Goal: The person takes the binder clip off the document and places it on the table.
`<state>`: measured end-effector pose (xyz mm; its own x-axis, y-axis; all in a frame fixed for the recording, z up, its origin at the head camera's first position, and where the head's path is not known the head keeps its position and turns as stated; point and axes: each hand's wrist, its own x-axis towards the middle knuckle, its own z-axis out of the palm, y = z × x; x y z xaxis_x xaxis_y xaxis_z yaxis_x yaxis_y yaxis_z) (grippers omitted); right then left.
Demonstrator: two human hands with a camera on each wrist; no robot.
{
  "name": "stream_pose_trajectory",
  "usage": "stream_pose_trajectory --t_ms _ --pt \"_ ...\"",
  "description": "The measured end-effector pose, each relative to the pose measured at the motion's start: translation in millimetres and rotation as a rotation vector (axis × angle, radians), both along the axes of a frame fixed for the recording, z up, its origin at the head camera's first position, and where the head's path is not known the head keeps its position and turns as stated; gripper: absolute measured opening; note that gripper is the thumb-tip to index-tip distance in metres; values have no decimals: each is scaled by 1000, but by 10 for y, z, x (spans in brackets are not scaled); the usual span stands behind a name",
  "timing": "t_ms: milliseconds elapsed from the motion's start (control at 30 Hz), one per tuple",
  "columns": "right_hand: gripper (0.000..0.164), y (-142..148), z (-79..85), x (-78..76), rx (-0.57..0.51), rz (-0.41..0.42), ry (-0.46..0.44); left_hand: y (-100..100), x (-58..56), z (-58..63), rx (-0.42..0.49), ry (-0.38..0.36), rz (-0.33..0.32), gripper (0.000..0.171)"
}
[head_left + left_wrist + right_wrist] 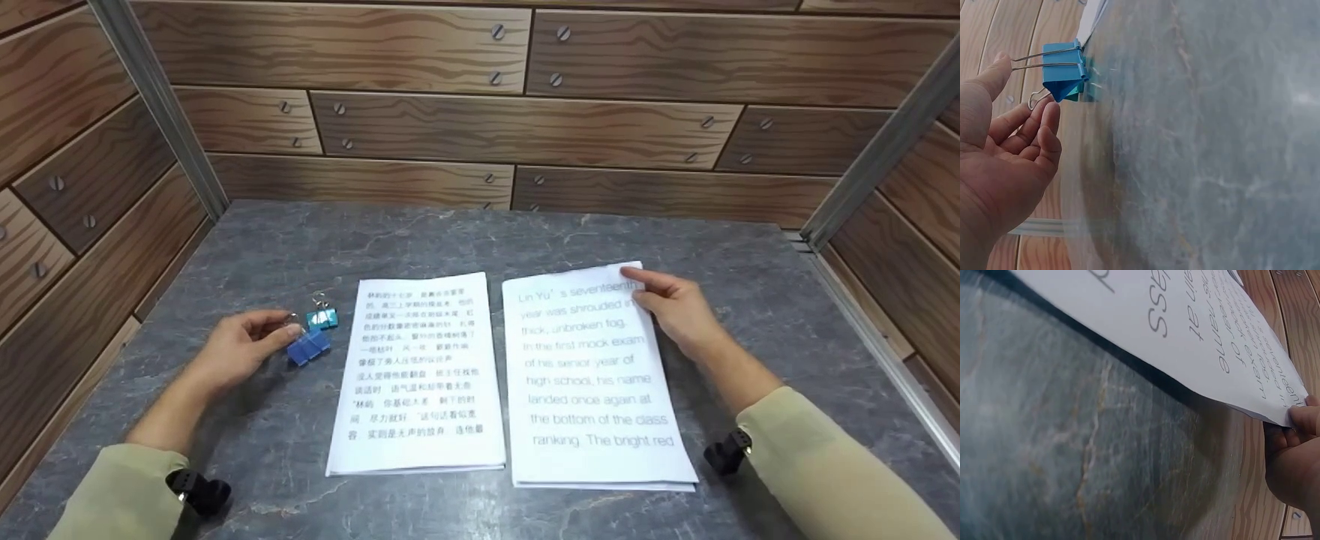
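Observation:
Between thumb and fingers, my left hand [244, 345] pinches the wire handles of a blue binder clip [309, 347]. In the left wrist view the blue clip [1062, 68] shows its two handles, the thumb on one and the fingers by the other. A teal binder clip [322, 318] lies just behind it on the table. My right hand [682, 311] pinches the upper right corner of a stack of paper with English print [589, 375]. From the right wrist view, that paper's edge [1185, 365] appears lifted off the table near the hand.
Left of the English stack, a second paper stack with Chinese print [420, 375] lies flat, a narrow gap between them. Both are on a grey marbled table [277, 480]. Wood-patterned walls [450, 124] and metal posts [161, 105] bound the back and sides.

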<state>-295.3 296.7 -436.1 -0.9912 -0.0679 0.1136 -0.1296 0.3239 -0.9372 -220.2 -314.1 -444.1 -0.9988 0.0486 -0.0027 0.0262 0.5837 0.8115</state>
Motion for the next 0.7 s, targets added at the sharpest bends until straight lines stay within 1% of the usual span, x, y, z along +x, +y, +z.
stream_pose_trajectory --t_ms 267,500,700 --pt "42 16 -34 -15 13 8 -8 -2 -13 -18 -53 2 -3 65" --pt "42 15 -62 -28 13 19 -24 -20 -18 -39 -93 -11 2 67" --pt "44 12 -75 -40 14 25 -47 -27 -17 -38 -119 6 -4 64"
